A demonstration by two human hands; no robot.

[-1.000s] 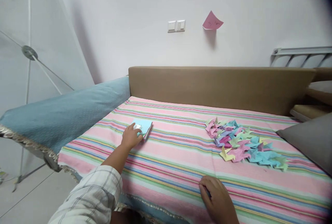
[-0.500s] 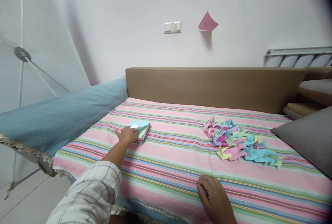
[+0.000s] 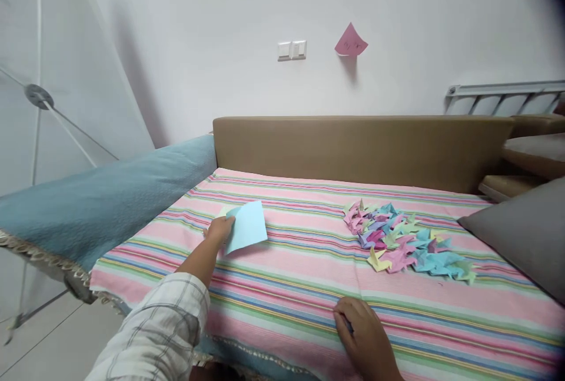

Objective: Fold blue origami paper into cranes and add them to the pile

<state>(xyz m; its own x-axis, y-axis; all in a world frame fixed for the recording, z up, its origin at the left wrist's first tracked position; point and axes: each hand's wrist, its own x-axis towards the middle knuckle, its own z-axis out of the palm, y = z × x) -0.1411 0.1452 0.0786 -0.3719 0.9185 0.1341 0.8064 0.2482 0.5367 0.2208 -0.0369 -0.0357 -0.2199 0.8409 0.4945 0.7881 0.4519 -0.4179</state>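
My left hand (image 3: 218, 231) is stretched out over the striped bedcover (image 3: 309, 275) and pinches a light blue square sheet of paper (image 3: 247, 226) by its corner, lifted and tilted. The sheet hides most of the paper stack it came from; only a pale edge (image 3: 226, 211) shows behind it. My right hand (image 3: 364, 337) rests on the cover near the front edge, fingers curled, and what it holds, if anything, is hidden. A heap of small folded paper cranes (image 3: 406, 242) in pink, blue, green and yellow lies to the right.
A tan headboard cushion (image 3: 362, 145) runs along the back. A teal padded armrest (image 3: 101, 198) stands at the left, a grey pillow (image 3: 525, 234) at the right. A pink note (image 3: 350, 41) and a light switch (image 3: 292, 49) hang on the wall. White panels stand at the left.
My left hand has lifted the top blue sheet off the stack and raised it to the right. My right hand has stayed in place.
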